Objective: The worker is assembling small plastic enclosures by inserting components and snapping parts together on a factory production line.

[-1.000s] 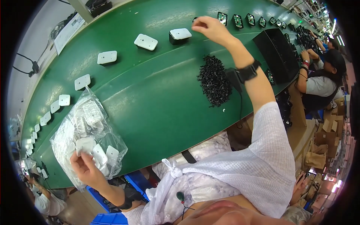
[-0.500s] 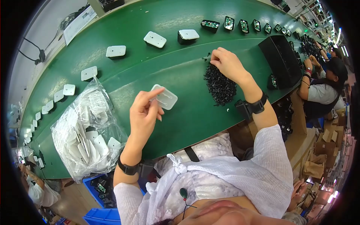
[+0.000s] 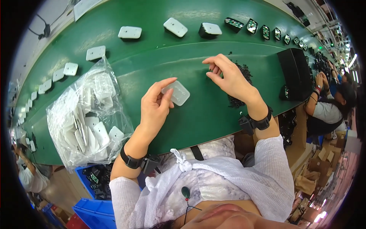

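Observation:
Between the thumb and forefinger of my left hand is a thin, translucent white plastic cover, tilted above the green bench. My right hand hovers to the right of it, beside a pile of small black parts that it partly hides. The middle fingers of that hand are curled in, while its forefinger and thumb point toward the cover. Something tiny and dark seems to sit at its fingertips, too small to name.
A clear plastic bag of white covers lies on the left. Along the belt stand several white-topped cases and open black cases with green circuit boards. A black box stands right, near a co-worker. Blue bins sit below.
My right hand has left the top of the black pile and come left toward the cover, its fingers loosening. My left hand still holds the cover. The head view has shifted slightly.

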Tool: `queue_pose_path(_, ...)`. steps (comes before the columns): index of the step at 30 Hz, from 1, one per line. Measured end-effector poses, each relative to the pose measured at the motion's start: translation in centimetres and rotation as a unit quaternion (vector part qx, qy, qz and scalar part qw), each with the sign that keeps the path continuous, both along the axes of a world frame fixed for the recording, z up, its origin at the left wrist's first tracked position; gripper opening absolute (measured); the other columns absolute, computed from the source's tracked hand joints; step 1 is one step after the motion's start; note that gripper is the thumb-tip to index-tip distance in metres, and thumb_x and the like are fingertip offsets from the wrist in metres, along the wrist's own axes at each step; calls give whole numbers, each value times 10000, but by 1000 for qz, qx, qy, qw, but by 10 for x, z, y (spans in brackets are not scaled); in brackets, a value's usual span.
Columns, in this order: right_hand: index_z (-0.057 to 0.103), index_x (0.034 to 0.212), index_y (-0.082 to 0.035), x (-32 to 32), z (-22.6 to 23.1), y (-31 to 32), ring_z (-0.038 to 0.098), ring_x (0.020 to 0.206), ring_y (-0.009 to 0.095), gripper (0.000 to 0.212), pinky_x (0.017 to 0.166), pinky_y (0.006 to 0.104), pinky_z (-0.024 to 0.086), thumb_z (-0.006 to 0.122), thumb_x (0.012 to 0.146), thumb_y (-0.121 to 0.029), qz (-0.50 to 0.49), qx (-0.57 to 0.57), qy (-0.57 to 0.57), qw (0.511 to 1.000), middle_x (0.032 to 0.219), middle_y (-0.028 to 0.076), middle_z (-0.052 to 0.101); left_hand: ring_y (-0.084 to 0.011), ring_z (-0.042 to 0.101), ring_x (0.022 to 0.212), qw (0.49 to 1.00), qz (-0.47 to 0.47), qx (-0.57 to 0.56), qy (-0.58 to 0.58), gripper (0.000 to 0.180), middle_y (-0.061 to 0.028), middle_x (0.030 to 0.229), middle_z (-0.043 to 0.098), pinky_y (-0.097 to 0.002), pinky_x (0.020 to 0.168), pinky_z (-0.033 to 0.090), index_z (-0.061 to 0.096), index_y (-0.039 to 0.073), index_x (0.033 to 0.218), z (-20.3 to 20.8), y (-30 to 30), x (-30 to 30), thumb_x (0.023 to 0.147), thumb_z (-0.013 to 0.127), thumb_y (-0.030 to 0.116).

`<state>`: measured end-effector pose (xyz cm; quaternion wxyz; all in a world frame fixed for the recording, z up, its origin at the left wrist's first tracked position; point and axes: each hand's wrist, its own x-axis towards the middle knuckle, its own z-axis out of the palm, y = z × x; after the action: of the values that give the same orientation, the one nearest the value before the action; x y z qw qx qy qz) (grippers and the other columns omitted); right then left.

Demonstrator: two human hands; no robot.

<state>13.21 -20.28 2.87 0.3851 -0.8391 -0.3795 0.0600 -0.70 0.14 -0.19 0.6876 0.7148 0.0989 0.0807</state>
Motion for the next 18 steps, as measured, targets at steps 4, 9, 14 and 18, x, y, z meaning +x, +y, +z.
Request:
queue_pose_path(4,610,1048,-7,-6,-2,19,560,724,135,215,672,254,475,656,839,-25,39,-19,29,999,857,56,573,-71,543,584,999,10,21,-29,240,-38,894,553,-200,519,439,634,56,1141,2,1,1,927,538,0)
queue_pose_path(9,620,1016,17,-31,-7,48,606,698,111,143,642,247,506,637,885,-39,7,202,354,913,821,62,635,-104,560,585,996,37,47,-62,217,-58,878,553,-229,515,462,638,40,1089,1,-1,0,904,550,-32)
queue_pose_path(14,554,1073,21,-47,-9,59,624,708,125,176,599,226,509,604,909,-20,14,223,398,890,822,77,639,-152,572,571,989,47,94,-100,211,-81,829,548,-267,502,475,643,37,1054,2,-2,0,858,609,-33)
queue_pose_path(18,534,1070,10,-55,-12,62,616,714,119,177,587,212,493,606,909,-13,1,217,341,915,828,72,628,-164,571,566,979,47,147,-132,156,-83,814,550,-276,496,472,640,19,991,-3,0,1,844,628,-32)
